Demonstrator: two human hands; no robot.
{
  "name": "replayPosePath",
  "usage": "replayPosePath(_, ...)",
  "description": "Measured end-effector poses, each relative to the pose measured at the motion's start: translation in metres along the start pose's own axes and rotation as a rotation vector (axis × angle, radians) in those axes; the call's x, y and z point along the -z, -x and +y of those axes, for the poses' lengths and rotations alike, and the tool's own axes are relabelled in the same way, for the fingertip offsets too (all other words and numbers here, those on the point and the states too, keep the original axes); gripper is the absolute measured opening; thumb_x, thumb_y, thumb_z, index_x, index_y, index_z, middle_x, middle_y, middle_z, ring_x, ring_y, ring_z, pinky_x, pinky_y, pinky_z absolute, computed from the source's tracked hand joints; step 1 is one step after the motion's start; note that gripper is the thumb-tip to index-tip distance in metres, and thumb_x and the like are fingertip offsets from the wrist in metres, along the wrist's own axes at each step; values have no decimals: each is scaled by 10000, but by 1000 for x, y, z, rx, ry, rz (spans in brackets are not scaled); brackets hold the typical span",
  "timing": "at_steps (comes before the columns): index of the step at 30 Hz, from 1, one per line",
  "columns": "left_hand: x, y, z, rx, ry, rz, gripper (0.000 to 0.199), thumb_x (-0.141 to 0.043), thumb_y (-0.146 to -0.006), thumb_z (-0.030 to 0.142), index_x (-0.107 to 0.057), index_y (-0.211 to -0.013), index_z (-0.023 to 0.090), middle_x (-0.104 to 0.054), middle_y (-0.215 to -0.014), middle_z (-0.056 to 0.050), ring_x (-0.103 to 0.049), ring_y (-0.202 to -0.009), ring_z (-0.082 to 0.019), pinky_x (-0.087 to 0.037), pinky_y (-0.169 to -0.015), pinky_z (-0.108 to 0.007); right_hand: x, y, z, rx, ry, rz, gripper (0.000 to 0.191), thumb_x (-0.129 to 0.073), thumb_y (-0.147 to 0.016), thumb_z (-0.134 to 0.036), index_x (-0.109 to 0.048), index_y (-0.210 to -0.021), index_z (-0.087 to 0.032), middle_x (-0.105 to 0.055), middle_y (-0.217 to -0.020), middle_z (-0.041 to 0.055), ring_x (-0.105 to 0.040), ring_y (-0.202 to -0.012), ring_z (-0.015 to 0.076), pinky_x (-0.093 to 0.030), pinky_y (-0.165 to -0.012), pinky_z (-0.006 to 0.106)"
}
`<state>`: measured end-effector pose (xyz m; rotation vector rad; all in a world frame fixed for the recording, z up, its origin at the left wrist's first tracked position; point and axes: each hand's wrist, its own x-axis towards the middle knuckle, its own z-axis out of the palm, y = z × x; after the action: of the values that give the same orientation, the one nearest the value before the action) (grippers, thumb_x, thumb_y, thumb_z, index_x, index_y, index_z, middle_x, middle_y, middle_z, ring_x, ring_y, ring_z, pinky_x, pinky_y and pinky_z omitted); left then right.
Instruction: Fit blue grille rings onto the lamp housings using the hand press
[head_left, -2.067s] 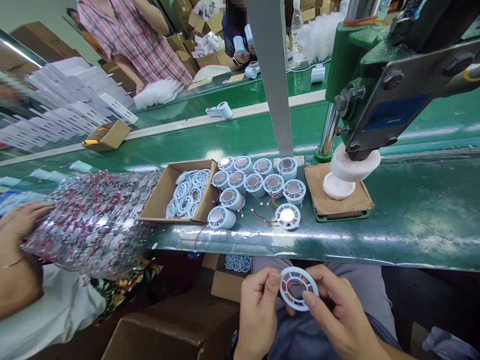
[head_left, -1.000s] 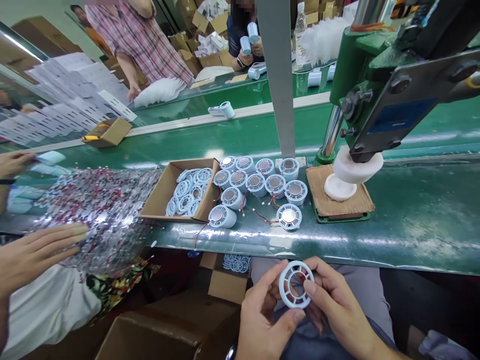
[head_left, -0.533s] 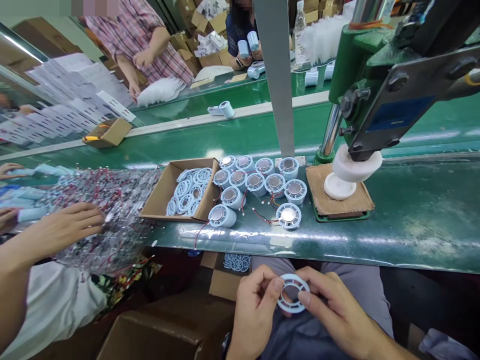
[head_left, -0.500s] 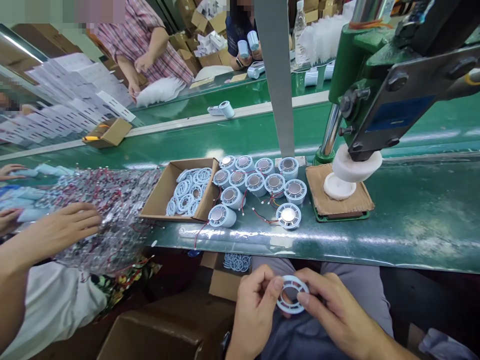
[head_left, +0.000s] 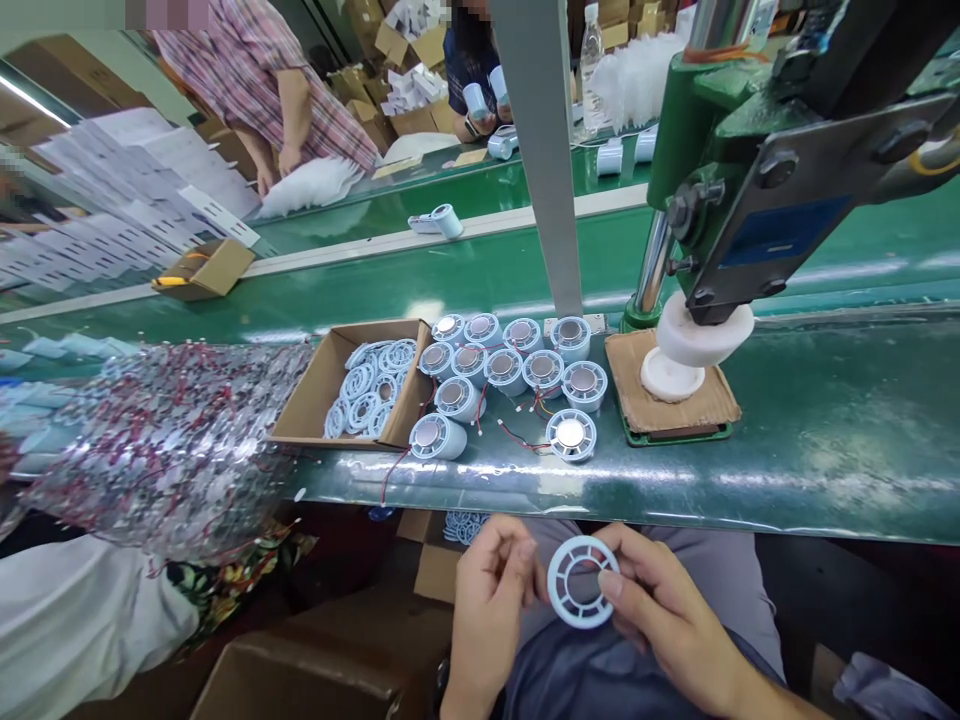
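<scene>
A light-blue plastic ring with spokes [head_left: 556, 583] is upright above my lap. My right hand [head_left: 660, 600] pinches its right side between thumb and fingers. My left hand [head_left: 495, 590] is closed just left of the ring, thumb against curled fingers; whether it holds anything small is hidden. On the bench ahead stand several light-blue cylindrical housings [head_left: 444, 440] with round metallic discs and spoked rings on top. The nearest one [head_left: 571, 436] trails red wires. Left of them, an open cardboard box [head_left: 300, 412] contains more blue rings.
A green hand press [head_left: 697, 200] with a white pad stands right, over a cardboard-covered base [head_left: 720, 400]. A grey post [head_left: 544, 170] rises behind the housings. Wired parts in clear plastic [head_left: 180, 440] cover the left bench. Below sits another box [head_left: 435, 570] of rings. People work across and left.
My left fingers have come off the ring and curled beside it. The ring has turned flatter toward me in my right hand. The neighbour's reaching hand at left has withdrawn.
</scene>
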<state>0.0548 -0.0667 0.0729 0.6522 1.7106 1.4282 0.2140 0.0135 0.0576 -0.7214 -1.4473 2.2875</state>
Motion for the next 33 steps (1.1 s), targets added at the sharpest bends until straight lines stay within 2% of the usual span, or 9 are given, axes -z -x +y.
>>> replayPosePath(2, -1, 8, -2, -32, 102, 8, 350, -760, -865, 483, -543, -947, 222, -588, -631, 69, -561, -519, -98, -440, -502, -171, -1, -3, 2, -21, -128, 30, 470, -567, -948, -628, -572, -965, -158, -377, -592, -82, -287, -454, 45, -247, -420, 163)
replayPosePath(5, -4, 21, -9, -113, 126, -40, 608, -814, -807, 503, -540, -1285, 247, -733, -1053, -65, -727, -884, -204, -587, -747, -270, -3, -6, 2, -7, -241, 44, 466, -617, -923, -618, -560, -974, -158, -390, -556, -97, -285, -406, 29, -272, -384, 138)
replayPosePath(7, -3, 27, -16, -122, 30, -99, 803, -857, -736, 548, -537, -1399, 229, -693, -1285, -142, -699, -1124, -310, -587, -926, -364, -3, -6, 2, 0, -262, 48, 460, -627, -925, -605, -556, -1005, -157, -405, -545, -100, -295, -396, 24, -295, -378, 125)
replayPosePath(9, 1, 29, -24, -104, -104, -163, 819, -859, -736, 538, -560, -1428, 219, -672, -1361, -158, -667, -1208, -357, -558, -1018, -426, -4, -6, 3, -8, -256, 51, 482, -624, -926, -611, -546, -1068, -157, -419, -534, -104, -312, -383, 24, -302, -370, 116)
replayPosePath(12, 7, 28, -32, -106, -222, -198, 727, -821, -795, 495, -590, -1428, 221, -697, -1345, -141, -692, -1181, -345, -546, -1052, -447, -5, -3, 4, -32, -231, 52, 552, -627, -913, -638, -525, -1158, -155, -457, -538, -100, -350, -368, 26, -302, -360, 109)
replayPosePath(18, 10, 27, -30, -98, -200, -176, 744, -838, -774, 495, -610, -1415, 194, -720, -1310, -151, -712, -1152, -338, -577, -1009, -396, -7, 1, 0, -19, -222, 25, 554, -587, -931, -649, -551, -1170, -150, -494, -563, -78, -384, -384, 39, -347, -380, 131)
replayPosePath(25, 0, 23, -10, 23, 93, -247, 720, -841, -789, 430, -592, -1422, 194, -791, -1086, -103, -757, -1016, -280, -603, -914, -318, -2, -3, -2, 9, -20, 50, 569, -507, -940, -704, -528, -769, -162, -418, -496, -71, -354, -406, 48, -291, -407, 156)
replayPosePath(30, -18, 31, -4, 35, 162, -38, 636, -840, -784, 425, -646, -1347, 203, -788, -1083, -88, -755, -985, -246, -594, -905, -290, -4, -6, -3, -13, 13, 64, 573, -533, -910, -725, -533, -791, -164, -360, -518, -85, -310, -431, 51, -261, -409, 164)
replayPosePath(33, -25, 33, -7, 47, 178, 26, 633, -873, -744, 425, -680, -1300, 192, -802, -1043, -86, -766, -920, -237, -609, -839, -270, -6, -6, -4, 28, 54, 89, 549, -546, -924, -686, -548, -777, -157, -383, -569, -66, -309, -451, 48, -252, -408, 165)
